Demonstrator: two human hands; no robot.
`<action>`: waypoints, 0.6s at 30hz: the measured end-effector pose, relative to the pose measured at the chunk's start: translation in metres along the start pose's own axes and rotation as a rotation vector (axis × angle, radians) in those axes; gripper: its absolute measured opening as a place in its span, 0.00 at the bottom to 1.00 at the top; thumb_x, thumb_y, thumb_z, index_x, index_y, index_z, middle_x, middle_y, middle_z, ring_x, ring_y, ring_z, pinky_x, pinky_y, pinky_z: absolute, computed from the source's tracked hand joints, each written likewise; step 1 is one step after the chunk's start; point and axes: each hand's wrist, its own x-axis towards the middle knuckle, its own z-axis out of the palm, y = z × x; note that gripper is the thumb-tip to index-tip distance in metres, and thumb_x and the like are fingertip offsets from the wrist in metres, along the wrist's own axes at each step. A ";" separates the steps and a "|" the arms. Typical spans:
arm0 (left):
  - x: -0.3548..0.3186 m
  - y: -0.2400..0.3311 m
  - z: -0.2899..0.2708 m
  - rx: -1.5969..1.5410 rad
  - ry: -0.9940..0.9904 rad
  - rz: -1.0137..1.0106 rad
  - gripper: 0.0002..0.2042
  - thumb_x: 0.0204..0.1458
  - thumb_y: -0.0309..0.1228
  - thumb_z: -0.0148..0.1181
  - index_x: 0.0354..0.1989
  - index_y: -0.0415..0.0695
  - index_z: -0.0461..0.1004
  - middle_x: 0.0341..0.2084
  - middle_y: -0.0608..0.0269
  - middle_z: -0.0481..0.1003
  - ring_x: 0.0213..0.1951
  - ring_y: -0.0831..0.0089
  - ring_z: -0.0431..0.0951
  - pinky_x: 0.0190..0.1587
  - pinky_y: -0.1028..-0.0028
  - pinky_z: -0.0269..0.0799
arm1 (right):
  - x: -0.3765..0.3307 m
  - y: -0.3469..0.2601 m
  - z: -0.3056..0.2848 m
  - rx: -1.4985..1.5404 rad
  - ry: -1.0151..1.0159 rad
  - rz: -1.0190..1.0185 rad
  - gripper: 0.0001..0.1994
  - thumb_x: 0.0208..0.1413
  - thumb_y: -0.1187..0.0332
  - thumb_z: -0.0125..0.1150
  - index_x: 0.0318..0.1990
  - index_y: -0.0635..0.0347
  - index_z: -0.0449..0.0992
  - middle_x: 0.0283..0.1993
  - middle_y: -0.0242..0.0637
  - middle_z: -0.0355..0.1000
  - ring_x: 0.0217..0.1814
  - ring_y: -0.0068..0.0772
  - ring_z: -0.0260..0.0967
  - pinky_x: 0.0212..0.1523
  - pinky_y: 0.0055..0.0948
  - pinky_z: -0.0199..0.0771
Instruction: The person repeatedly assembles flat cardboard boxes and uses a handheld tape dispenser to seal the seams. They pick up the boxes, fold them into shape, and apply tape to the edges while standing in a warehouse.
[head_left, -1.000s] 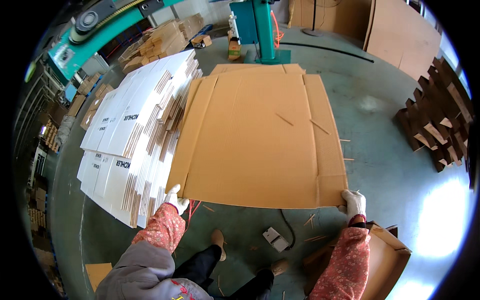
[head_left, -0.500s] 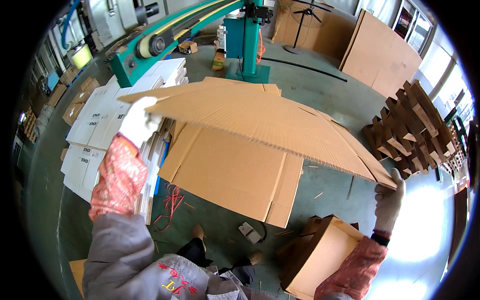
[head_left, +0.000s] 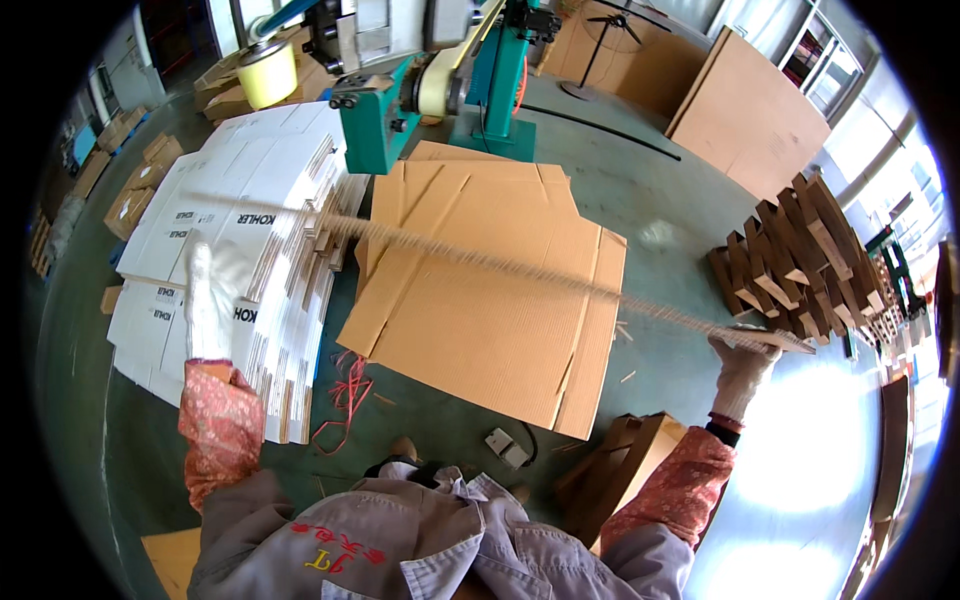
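A sheet of corrugated cardboard [head_left: 480,258] hangs in the air almost edge-on, so only a thin, motion-blurred strip of it shows. My right hand [head_left: 742,372], in a pale glove, grips its right end. My left hand [head_left: 215,300], in a white glove, is apart from the sheet with fingers stretched out, slightly smeared, over the stack of white printed cartons [head_left: 225,160]. Beneath the raised sheet lie flat brown cardboard blanks [head_left: 480,345] with creased flaps. What carries those blanks is hidden.
Beyond the blanks stands a green machine [head_left: 375,125] with a belted arm. At right rises a pile of brown slatted pieces [head_left: 800,265]. Near my feet are an open brown box [head_left: 640,455], a grey foot pedal [head_left: 507,448] and red strapping [head_left: 350,395]. Large boards [head_left: 750,120] lean behind.
The raised sheet has tilted from showing its broad face to nearly edge-on. My left hand has let go of its left end and come down and left. My right hand has shifted slightly left.
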 end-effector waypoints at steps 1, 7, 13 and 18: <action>0.019 -0.006 0.007 0.013 0.041 0.068 0.41 0.56 0.60 0.53 0.71 0.47 0.50 0.60 0.44 0.63 0.58 0.54 0.66 0.62 0.54 0.63 | 0.000 -0.002 -0.004 -0.197 0.019 -0.007 0.26 0.49 0.65 0.72 0.48 0.66 0.64 0.48 0.44 0.72 0.51 0.41 0.72 0.50 0.44 0.78; 0.109 0.015 0.084 -0.220 -0.181 0.142 0.45 0.56 0.68 0.42 0.72 0.44 0.51 0.69 0.47 0.54 0.71 0.56 0.50 0.71 0.51 0.42 | -0.002 -0.010 -0.006 -0.321 0.042 0.073 0.36 0.47 0.67 0.74 0.58 0.66 0.54 0.55 0.47 0.69 0.57 0.37 0.65 0.56 0.36 0.69; 0.150 -0.031 0.016 -0.075 -0.271 -0.004 0.22 0.64 0.52 0.48 0.44 0.43 0.72 0.34 0.67 0.72 0.38 0.75 0.72 0.46 0.69 0.71 | -0.077 -0.022 0.036 -0.271 0.369 0.283 0.17 0.63 0.52 0.60 0.41 0.58 0.72 0.37 0.31 0.68 0.38 0.21 0.65 0.40 0.28 0.71; 0.011 -0.002 0.085 1.440 -1.071 0.877 0.21 0.42 0.49 0.68 0.17 0.41 0.75 0.20 0.51 0.74 0.28 0.54 0.73 0.39 0.56 0.70 | -0.162 -0.038 0.100 -0.989 -0.290 -0.002 0.11 0.52 0.65 0.65 0.27 0.61 0.73 0.25 0.29 0.66 0.31 0.28 0.65 0.32 0.30 0.68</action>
